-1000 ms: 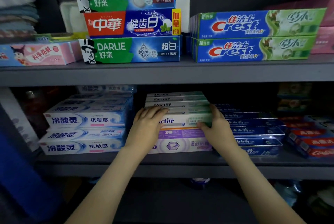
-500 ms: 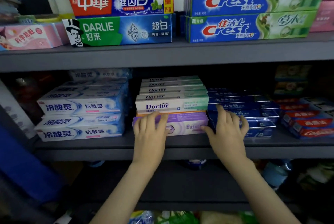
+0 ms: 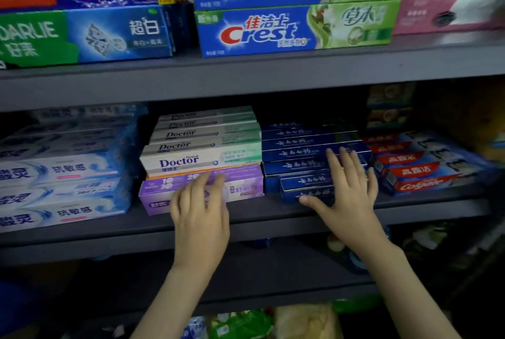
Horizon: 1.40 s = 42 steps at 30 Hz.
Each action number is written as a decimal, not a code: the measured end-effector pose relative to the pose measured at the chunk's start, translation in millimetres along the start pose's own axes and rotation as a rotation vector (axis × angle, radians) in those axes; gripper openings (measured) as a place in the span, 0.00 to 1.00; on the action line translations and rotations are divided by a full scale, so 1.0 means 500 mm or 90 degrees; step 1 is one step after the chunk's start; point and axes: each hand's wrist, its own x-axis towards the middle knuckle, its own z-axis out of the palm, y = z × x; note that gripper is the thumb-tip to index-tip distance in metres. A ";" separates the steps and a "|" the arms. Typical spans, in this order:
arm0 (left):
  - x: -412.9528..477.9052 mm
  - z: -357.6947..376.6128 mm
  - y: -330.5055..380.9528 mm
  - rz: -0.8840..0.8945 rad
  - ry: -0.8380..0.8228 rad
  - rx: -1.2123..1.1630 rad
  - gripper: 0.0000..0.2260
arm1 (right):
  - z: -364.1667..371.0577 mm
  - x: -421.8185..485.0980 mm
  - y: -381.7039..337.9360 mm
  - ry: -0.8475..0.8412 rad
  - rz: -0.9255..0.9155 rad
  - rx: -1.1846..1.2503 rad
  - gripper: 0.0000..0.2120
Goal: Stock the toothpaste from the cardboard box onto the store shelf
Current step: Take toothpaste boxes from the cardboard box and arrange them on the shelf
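left hand (image 3: pixel 200 211), loose and empty, fronts the glossy purple carton (image 3: pixel 246 184); right hand (image 3: pixel 348 191) splays flat on blue cartons (image 3: pixel 297 166) right of it.

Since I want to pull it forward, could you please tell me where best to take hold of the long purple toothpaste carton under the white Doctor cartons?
Probably its left short end, coming from the front-left: the purple toothpaste carton lies lengthwise at the front of the shelf, white Doctor cartons are stacked over it, and dark blue cartons sit close against its right end.
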 end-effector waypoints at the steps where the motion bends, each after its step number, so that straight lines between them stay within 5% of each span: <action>1: -0.002 -0.002 0.018 0.015 0.002 -0.009 0.22 | -0.007 -0.001 0.012 0.020 0.028 -0.002 0.48; 8: 0.005 0.028 0.165 0.181 -0.096 -0.058 0.25 | -0.013 -0.026 0.069 0.034 0.126 0.037 0.38; 16: 0.031 0.055 0.211 0.139 -0.120 -0.118 0.23 | 0.008 -0.049 0.082 0.189 0.034 -0.131 0.21; 36: 0.066 0.055 0.231 0.181 -0.149 -0.151 0.19 | -0.004 -0.033 0.095 0.179 0.040 -0.158 0.22; 42: 0.081 0.083 0.258 0.201 -0.155 -0.057 0.22 | -0.016 -0.007 0.111 0.120 -0.017 -0.162 0.26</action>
